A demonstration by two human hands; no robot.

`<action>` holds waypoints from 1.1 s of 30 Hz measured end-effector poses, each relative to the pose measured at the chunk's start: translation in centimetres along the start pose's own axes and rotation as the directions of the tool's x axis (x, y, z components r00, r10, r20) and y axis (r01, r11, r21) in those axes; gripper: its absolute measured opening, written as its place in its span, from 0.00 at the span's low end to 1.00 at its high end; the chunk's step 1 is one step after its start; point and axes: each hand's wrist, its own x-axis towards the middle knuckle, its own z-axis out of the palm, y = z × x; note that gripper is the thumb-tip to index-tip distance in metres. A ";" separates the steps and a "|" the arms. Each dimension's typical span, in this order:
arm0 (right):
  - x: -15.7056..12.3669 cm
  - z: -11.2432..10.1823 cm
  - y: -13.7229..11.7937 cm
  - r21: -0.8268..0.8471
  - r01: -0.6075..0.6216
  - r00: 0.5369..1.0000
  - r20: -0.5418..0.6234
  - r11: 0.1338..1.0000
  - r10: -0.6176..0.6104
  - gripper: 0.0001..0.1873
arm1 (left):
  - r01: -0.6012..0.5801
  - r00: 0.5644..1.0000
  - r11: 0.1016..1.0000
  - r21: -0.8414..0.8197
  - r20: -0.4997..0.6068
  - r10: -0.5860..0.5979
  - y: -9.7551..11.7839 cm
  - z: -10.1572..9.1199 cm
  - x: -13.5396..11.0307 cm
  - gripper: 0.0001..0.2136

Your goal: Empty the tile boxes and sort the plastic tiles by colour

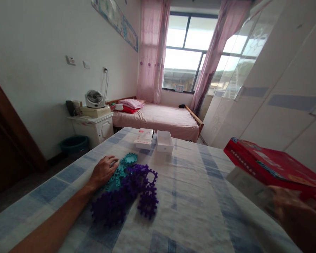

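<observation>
My left hand (104, 171) lies on the table, fingers stretched out and loosely spread at the edge of the teal toothed plastic pieces (130, 159). Purple toothed pieces (138, 179), some ring-shaped, lie in a heap beside and partly over the teal ones. At the right, my right hand (292, 211) is blurred, with its fingers closed on the end of a pale flat box (252, 186). Directly above that box is a large red box (274, 163) with printed lettering; whether the two touch cannot be made out.
An open white box (165, 141) and a white lid with red print (144, 137) stand at the table's far edge. The checked tablecloth (189, 203) covers the table. Beyond are a bed (160, 116), a cabinet with a fan (94, 99), and a wardrobe (279, 77).
</observation>
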 end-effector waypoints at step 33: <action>13.0 17.0 -27.9 0.241 0.213 0.921 0.275 0.947 -0.277 0.27 | 0.028 0.999 0.995 -0.091 -0.033 -0.032 0.2 0.5 -0.3 0.16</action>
